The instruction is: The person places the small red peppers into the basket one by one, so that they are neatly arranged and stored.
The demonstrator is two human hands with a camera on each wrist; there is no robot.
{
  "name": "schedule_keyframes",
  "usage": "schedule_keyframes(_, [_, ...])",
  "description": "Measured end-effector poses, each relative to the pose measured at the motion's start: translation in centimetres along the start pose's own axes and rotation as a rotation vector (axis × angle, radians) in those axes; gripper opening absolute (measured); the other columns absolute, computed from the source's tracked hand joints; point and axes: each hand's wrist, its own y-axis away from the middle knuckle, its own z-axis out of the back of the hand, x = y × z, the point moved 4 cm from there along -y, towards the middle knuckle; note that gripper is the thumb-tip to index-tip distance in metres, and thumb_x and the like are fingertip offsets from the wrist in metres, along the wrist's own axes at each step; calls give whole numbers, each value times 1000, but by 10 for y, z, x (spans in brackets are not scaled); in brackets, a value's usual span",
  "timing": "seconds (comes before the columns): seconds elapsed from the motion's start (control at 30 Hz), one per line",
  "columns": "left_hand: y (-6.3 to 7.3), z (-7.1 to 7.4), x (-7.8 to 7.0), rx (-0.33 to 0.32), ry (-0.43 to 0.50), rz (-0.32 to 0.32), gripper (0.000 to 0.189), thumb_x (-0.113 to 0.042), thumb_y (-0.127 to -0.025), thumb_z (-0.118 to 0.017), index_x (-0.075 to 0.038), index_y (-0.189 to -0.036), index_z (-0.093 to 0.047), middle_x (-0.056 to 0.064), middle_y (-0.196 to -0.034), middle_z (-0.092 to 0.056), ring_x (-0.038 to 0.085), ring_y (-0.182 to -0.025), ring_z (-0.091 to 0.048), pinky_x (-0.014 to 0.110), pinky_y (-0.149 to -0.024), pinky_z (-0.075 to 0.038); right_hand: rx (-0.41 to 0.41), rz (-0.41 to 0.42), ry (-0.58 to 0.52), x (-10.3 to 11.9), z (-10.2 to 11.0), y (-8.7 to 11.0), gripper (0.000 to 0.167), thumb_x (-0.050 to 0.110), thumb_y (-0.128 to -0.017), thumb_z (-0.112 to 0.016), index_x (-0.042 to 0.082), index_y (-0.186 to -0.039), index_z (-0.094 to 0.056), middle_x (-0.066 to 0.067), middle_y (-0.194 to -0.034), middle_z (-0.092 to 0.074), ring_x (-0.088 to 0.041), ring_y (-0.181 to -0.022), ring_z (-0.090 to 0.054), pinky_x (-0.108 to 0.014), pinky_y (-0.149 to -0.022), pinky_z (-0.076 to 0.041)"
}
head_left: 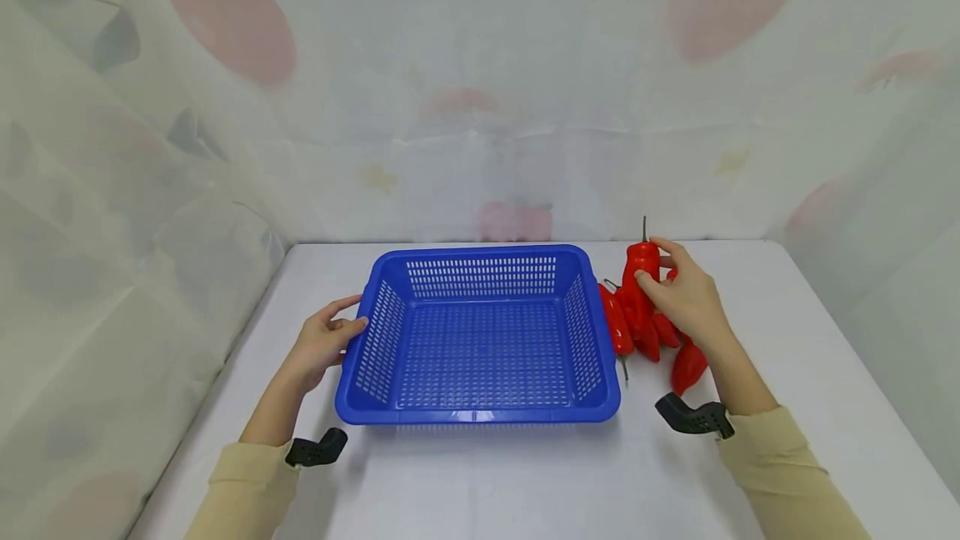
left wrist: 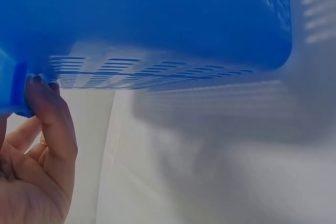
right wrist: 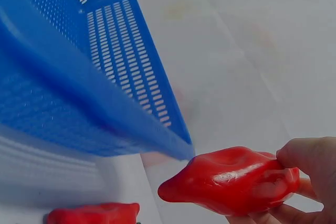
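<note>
A blue plastic basket with slotted walls stands in the middle of the head view, its inside bare. My left hand grips its left rim, thumb at the rim and fingertips under its outer edge; the left wrist view shows these fingers curled at the blue rim. To the right of the basket, my right hand holds a glossy red pepper near its stem end, stem up. In the right wrist view the held pepper has its pointed tip close to the basket's corner.
Several more red peppers lie bunched on the white table right of the basket, below the right hand. One pepper lies nearest the right wrist. A patterned cloth hangs behind the table and along both sides.
</note>
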Motion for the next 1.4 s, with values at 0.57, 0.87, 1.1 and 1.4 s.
schedule_keyframes(0.57, [2, -1, -4, -10, -31, 3, 58, -30, -91, -57, -16, -142, -33, 14, -94, -62, 19, -74, -65, 37, -67, -57, 124, 25, -95, 35, -40, -12, 64, 27, -89, -57, 18, -145, -27, -22, -134, -44, -32, -88, -63, -34, -62, -57])
schedule_keyframes(0.87, [2, -1, -4, -4, -31, 8, 59, -29, -92, -57, -16, -143, -31, 18, -100, -62, 20, -76, -66, 38, -68, -57, 142, 55, -106, 50, -59, -16, 60, 25, -89, -58, 16, -142, -31, -22, -131, -47, -34, -89, -63, -39, -66, -57])
schedule_keyframes(1.1, [2, 0, -3, -2, -31, 10, 59, -29, -92, -57, -16, -143, -31, 18, -99, -62, 20, -76, -66, 37, -67, -57, 157, 70, -131, 61, -70, -18, 59, 24, -89, -57, 14, -142, -33, -23, -130, -48, -35, -92, -62, -43, -71, -56])
schedule_keyframes(1.4, [3, -1, -4, 1, -32, 11, 60, -31, -91, -57, -17, -143, -31, 17, -100, -62, 20, -76, -66, 37, -67, -57, 205, 61, -207, 71, -91, -22, 60, 24, -89, -58, 16, -142, -31, -21, -130, -48, -34, -95, -62, -40, -68, -57])
